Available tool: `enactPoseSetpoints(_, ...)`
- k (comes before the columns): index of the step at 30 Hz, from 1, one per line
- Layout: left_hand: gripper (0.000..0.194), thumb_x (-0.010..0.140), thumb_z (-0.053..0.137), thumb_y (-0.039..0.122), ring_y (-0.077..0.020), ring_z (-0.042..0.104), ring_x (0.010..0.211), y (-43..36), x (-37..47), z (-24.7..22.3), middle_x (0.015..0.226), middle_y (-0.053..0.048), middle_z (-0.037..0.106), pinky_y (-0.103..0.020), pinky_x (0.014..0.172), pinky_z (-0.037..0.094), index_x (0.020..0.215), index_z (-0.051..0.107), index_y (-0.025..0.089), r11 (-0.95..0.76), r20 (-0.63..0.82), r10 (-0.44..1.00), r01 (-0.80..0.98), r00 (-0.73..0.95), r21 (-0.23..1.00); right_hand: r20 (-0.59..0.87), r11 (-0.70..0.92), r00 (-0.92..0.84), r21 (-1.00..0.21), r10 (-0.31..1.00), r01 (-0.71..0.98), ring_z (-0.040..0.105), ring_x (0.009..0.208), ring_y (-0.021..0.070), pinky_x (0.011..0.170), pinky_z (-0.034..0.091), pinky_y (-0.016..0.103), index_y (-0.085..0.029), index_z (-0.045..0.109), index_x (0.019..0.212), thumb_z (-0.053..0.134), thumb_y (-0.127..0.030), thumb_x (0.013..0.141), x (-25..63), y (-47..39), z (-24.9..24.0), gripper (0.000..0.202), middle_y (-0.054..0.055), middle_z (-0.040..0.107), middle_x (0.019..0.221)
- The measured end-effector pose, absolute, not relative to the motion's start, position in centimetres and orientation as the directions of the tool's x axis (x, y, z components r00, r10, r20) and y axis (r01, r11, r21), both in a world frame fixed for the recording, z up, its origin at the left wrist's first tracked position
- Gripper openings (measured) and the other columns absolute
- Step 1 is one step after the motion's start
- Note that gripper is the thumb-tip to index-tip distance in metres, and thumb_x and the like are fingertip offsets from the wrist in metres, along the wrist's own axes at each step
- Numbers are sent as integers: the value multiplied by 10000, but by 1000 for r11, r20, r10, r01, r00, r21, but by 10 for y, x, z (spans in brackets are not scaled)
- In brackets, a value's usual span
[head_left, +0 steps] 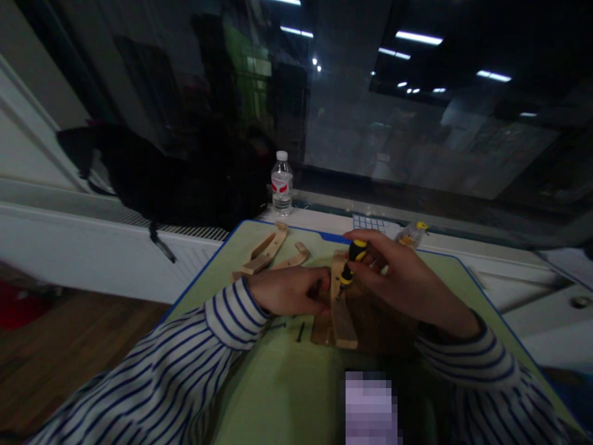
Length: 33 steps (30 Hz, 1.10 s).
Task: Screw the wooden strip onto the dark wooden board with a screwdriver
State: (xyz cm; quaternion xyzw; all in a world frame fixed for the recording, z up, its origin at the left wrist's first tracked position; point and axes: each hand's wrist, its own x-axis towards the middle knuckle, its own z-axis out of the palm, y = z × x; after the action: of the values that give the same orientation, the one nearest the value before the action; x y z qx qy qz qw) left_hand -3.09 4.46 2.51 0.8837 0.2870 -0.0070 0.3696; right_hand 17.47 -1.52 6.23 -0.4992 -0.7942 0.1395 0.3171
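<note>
My right hand (401, 275) is closed round the handle of a short yellow-and-black screwdriver (357, 251). The tool leans, its tip at a screw (340, 292) in a long, pale wooden piece (343, 324) with holes. That piece lies across a brown wooden board (380, 312). At its left edge, the curled fingers of my left hand (290, 289) hold the piece; part of their grip is hidden. Just below my left hand, a dark screw (301, 332) lies on the green table top (259, 395), with another beside it. Similar hook-ended wooden pieces (266, 254) rest behind my left hand.
On the sill behind the table stands a water bottle (281, 185), with a black bag (185, 179) to its left. A clear plastic bag (411, 235) sits past the table's back edge. Near the front edge is a pixelated phone-like object (370, 408). A dark window rises behind.
</note>
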Motion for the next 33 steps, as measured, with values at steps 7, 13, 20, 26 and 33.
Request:
enactPoseSetpoints(7,247,787,610,352,-129,536,720,46,-30,23,820,20,581,-226,612,383,948,534,181,-531,-211,492,483,844,696,425,497,-303,-483,853,721,617,622,132,548,464,238,-264,512,1163,581,-296,861,173,-18,60,312,-20,624,739)
enactPoseSetpoints(13,272,780,619,410,-132,522,713,48,-32,19,808,22,578,-234,607,369,912,549,183,-545,-210,514,506,831,669,422,529,-370,-366,827,765,638,710,145,604,463,243,-234,509,1140,561,-300,885,170,-25,68,268,4,664,845)
enactPoseSetpoints(20,319,790,611,400,-137,526,719,48,-30,18,825,11,587,-236,611,378,1008,547,177,-534,-209,490,481,846,695,391,506,-393,-247,832,826,645,722,182,607,458,279,-222,498,1124,531,-320,898,164,-32,71,249,19,676,841)
enactPoseSetpoints(26,279,797,613,385,-135,527,706,49,-29,19,801,14,583,-238,614,394,958,544,168,-556,-199,479,471,855,685,399,491,-374,-250,837,834,654,768,185,650,480,289,-219,498,1134,514,-294,906,159,-33,71,241,37,683,934)
enactPoseSetpoints(33,312,795,604,398,-144,528,722,47,-30,19,835,-2,597,-244,622,398,994,540,167,-563,-207,513,509,833,651,434,525,-379,-290,817,800,631,959,189,815,495,328,-230,496,1247,502,-318,920,160,-27,67,339,51,651,1151)
